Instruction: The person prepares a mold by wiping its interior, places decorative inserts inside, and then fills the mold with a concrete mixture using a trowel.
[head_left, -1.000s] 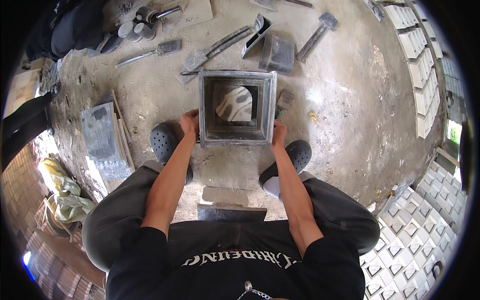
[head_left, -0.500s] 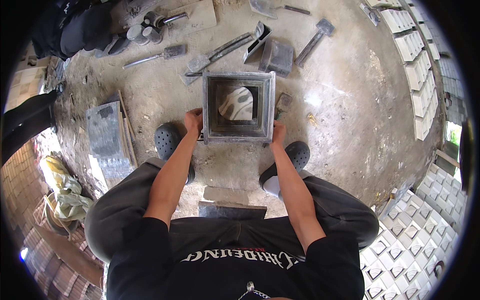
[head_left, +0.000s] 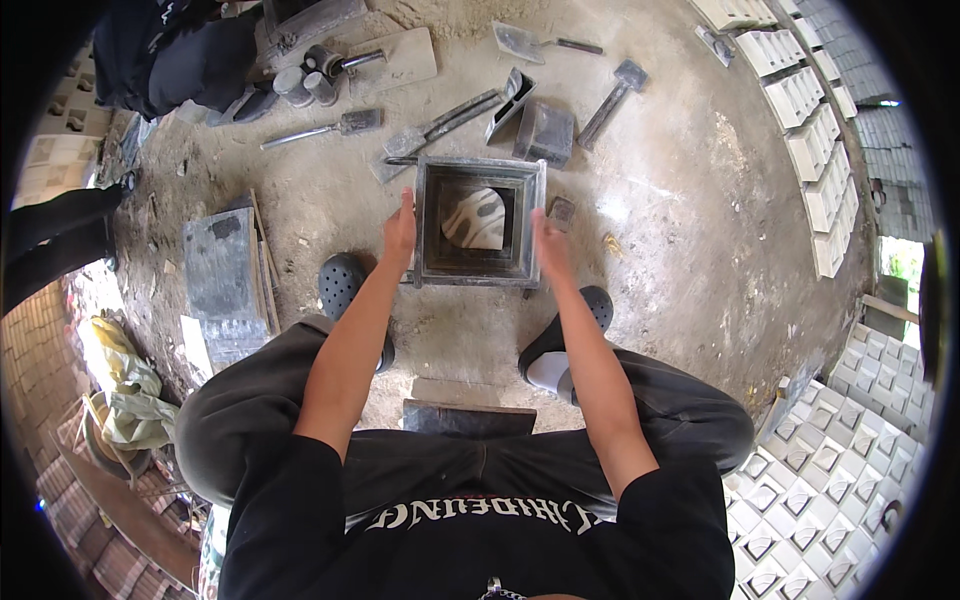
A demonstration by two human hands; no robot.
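A square dark metal mould (head_left: 480,168) with stepped inner walls stands on the floor between my feet. Deep inside it lies a glossy plate (head_left: 476,220) with one curved edge and streaky light and dark patches. My left hand (head_left: 400,235) is upright along the mould's left side, fingers stretched out. On the opposite side my right hand (head_left: 550,248) is held flat with its fingers extended, slightly smeared by motion. Neither hand holds anything; whether the palms press on the walls I cannot tell.
Beyond the mould lie a metal block (head_left: 545,133), a hammer-shaped tool (head_left: 612,100), a trowel (head_left: 518,42) and a flat-bladed tool (head_left: 360,121). Boards (head_left: 217,262) lie left. Pale cast blocks (head_left: 820,160) line the right. Another person's dark-clothed legs (head_left: 60,245) reach in at left.
Both hands have left the mould's lower side edges and moved farther up along its sides, their fingers straightening. The whole view has shifted slightly.
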